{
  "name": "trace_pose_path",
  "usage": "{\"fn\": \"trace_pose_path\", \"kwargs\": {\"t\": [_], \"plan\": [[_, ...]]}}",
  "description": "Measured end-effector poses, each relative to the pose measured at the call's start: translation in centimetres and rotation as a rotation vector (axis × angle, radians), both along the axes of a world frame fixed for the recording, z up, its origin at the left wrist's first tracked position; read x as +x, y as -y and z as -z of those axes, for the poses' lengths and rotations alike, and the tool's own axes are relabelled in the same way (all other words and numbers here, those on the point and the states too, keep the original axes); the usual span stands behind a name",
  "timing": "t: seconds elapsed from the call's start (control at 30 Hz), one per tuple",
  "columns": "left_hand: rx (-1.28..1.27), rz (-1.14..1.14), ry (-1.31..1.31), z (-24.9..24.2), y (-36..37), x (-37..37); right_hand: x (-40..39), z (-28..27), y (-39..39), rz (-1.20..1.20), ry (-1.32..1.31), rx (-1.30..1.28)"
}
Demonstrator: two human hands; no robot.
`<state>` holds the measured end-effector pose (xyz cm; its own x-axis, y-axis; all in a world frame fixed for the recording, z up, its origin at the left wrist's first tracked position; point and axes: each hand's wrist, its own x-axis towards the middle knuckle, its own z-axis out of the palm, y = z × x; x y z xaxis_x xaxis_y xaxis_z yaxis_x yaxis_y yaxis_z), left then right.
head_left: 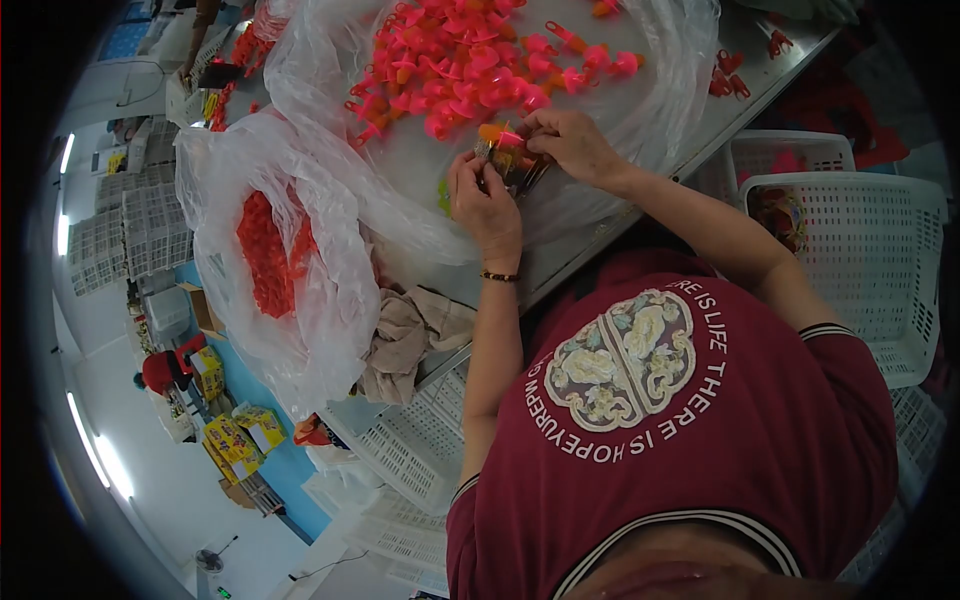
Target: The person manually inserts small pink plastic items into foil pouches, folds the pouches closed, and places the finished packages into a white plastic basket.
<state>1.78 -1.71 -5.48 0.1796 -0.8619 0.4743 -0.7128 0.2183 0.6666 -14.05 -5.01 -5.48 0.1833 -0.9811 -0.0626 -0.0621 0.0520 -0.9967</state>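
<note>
Now the left hand [487,203] and right hand [572,147] pinch a small, shiny, many-coloured thing [512,158] in their fingers; it is over the grey metal surface [768,72]; bright pink and orange plastic pieces [470,62] lie near it.

The held piece [508,140] is orange and pink. The heaped pieces [470,75] are bright pink and orange. The bits [268,255] in the see-through bag [345,330] are red. The dark red shirt [790,440] has white words and striped edges. The cloth [405,340] is light brown.
</note>
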Motion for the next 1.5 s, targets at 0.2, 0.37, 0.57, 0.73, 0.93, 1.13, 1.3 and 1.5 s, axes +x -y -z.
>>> {"fn": "trace_pose_path", "kwargs": {"t": [0.2,0.37,0.57,0.73,0.93,1.13,1.3,1.5], "plan": [[0.029,0.005,-0.217,-0.3,-0.4,-0.2,-0.2,0.0,-0.7,-0.036,-0.204,-0.147],[0.035,0.000,-0.292,0.3,-0.4,-0.1,-0.5,-1.0,-1.1,0.032,-0.174,-0.147],[0.061,0.049,-0.348,1.2,-0.2,0.4,0.0,0.9,-1.1,0.019,-0.204,-0.173],[0.117,0.035,-0.499,0.8,-0.3,0.3,-1.0,0.2,-1.5,0.056,-0.454,-0.441],[0.050,0.039,-0.304,-0.5,-0.6,-0.3,-1.6,-1.0,-0.9,0.003,-0.769,-0.854],[-0.001,0.121,-0.179,-2.0,-1.1,-0.9,-0.6,-1.3,-0.1,-0.083,-0.680,-0.716],[-0.059,0.106,-0.143,-1.5,-0.9,-0.7,0.0,-3.0,-0.4,-0.099,-0.445,-0.479],[-0.105,0.159,-0.081,-2.3,-1.0,-1.2,-0.5,-3.2,0.2,-0.137,-0.715,-0.874]]}}
